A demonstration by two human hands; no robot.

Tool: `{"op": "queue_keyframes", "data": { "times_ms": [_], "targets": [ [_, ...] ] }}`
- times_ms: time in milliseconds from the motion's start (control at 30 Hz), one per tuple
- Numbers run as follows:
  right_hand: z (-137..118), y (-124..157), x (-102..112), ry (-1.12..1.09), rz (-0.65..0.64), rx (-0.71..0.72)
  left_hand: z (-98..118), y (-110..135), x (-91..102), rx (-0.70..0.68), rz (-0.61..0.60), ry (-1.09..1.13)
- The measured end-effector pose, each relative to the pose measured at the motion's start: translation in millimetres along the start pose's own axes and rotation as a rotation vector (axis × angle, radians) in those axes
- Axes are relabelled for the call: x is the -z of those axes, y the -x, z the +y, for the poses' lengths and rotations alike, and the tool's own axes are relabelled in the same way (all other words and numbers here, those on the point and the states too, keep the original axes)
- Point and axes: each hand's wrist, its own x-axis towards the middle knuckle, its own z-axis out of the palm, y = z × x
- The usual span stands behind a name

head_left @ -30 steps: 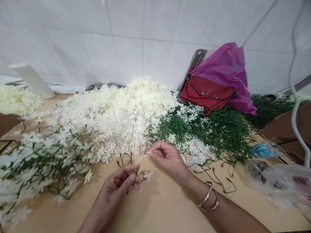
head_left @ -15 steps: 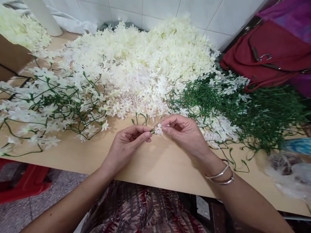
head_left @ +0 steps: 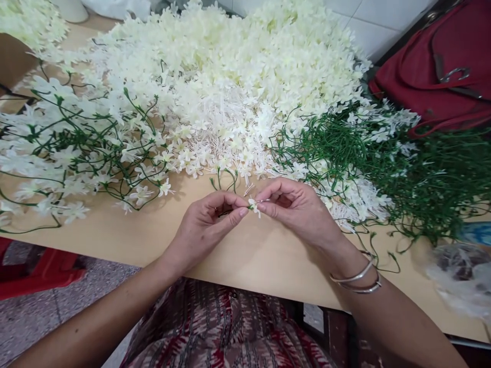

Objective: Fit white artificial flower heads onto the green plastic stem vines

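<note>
Left hand [head_left: 209, 222] and right hand [head_left: 303, 214] have drawn together since the earlier frame, where they stood apart, and meet at a small white artificial flower [head_left: 254, 206] above the near part of the tabletop [head_left: 238, 260]. Left thumb and forefinger pinch a mostly hidden green stem [head_left: 249, 207]; right thumb and forefinger pinch the flower's thin white strand [head_left: 264, 200]. Far side: white blossom pile [head_left: 238, 66]; right: green stem tangle [head_left: 341, 145].
</note>
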Motion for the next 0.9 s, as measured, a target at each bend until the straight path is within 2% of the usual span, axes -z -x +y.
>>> {"op": "queue_keyframes", "data": {
  "times_ms": [300, 633, 900],
  "targets": [
    [3, 6, -5, 0.067, -0.008, 0.143, -8, 3, -1.1, -0.031, -0.014, -0.111],
    [9, 4, -7, 0.081, -0.009, 0.107, -12, 3, -1.2, -0.116, 0.003, -0.264],
    [2, 2, -4, 0.054, -0.001, 0.065, -14, 3, -3.1, -0.225, 0.025, -0.324]
  ]
}}
